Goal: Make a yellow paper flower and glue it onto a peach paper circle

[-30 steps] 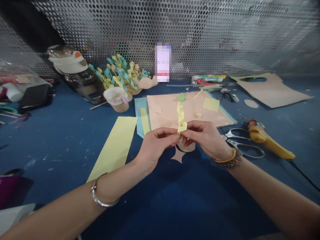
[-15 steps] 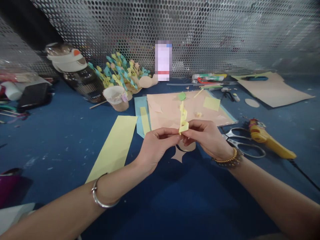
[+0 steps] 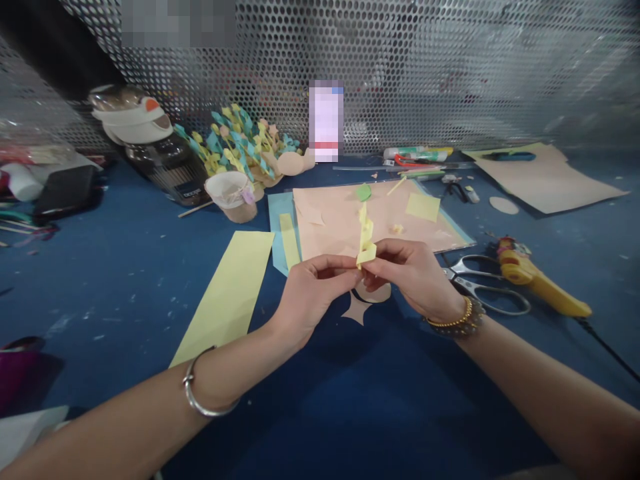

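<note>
Risk: tearing or crumpling of the folded yellow paper strip, held above the peach card sheet and pinched at its lower end between left grip and right grip, from excess finger pressure. Blue surface beneath; scissors and a yellow hot glue gun at right of frame; perforated metal panel across the top of the frame.

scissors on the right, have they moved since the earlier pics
No, the scissors haven't shifted in any direction: they keep the same position relative to the yellow glue gun beside them.
</note>
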`<state>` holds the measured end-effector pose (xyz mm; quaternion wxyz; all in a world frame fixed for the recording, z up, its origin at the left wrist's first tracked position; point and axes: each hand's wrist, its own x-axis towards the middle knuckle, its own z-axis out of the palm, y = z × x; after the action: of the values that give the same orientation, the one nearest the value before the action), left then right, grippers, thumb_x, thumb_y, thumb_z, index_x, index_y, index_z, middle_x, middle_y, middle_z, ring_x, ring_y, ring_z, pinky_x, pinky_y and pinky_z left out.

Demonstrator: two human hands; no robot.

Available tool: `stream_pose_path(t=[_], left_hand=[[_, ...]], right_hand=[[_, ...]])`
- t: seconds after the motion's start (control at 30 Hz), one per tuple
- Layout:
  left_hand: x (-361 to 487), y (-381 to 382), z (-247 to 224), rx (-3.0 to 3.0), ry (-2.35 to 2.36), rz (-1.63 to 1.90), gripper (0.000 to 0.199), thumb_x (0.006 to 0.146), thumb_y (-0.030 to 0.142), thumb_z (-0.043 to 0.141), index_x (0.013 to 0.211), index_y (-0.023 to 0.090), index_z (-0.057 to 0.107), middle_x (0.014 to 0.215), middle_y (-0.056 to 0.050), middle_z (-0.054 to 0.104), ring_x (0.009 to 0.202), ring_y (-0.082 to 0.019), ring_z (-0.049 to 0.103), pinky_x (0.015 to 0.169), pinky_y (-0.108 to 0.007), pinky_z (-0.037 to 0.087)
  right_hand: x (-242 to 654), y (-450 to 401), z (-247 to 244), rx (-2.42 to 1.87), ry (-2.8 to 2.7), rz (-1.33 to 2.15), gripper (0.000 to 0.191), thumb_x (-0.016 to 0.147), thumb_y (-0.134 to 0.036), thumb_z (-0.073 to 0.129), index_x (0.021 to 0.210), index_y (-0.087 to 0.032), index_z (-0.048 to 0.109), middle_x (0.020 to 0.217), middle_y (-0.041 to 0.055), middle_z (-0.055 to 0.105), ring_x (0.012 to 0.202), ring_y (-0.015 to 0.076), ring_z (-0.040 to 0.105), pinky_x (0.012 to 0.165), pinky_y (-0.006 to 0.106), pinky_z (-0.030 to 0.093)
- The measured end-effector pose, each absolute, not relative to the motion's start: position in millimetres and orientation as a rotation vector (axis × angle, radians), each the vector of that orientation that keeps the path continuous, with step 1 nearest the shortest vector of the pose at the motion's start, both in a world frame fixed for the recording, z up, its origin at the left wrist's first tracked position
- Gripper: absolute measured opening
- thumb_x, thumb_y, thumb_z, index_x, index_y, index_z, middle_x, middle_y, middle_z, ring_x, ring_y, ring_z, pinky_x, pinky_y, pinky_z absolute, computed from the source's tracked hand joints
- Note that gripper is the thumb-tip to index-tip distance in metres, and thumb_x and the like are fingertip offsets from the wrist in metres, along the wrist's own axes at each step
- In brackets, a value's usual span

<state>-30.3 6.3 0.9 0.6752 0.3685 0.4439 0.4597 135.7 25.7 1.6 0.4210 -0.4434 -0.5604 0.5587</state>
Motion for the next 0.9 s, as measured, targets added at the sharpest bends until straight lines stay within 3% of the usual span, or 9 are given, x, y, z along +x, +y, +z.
stream_pose_path(t=[0.9], left_hand=[[-31.0,6.0,2.1,0.833,0.984,1.022,0.014,0.066,0.02,0.076,0.078,0.016,0.071,0.066,0.001,0.067,0.063,-0.009,0.058,0.066,-0.023,0.045]], right_hand=[[137.3,25.3,1.3,-1.117,-1.441,1.409,0.015,0.074,-0.029,0.072,0.081,-0.016,0.068,0.063,0.001,0.067,0.055,0.0116,0.064,0.054,0.023,0.055]])
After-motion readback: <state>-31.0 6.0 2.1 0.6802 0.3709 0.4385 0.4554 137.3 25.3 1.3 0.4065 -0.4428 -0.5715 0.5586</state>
